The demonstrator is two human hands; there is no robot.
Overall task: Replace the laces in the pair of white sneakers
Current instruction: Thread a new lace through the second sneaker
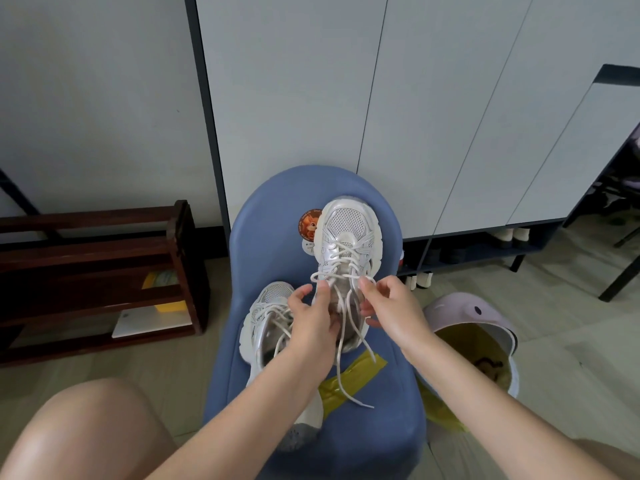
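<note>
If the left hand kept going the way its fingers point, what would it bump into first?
Probably the far sneaker. The left hand points up and away while pinching that shoe's lace, so its laced front lies just ahead. Depth is hard to judge from one view.

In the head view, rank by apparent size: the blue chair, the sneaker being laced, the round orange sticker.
1. Blue chair, largest.
2. Sneaker being laced, held by both hands.
3. Round orange sticker, smallest, partly hidden behind the sneaker.

A blue stool [277,258] carries two white sneakers: one [348,244] under both hands' pinch, the other [266,323] left of it. Yellow tape [349,379] (crossed by loose lace ends) lies nearer the person.
</note>
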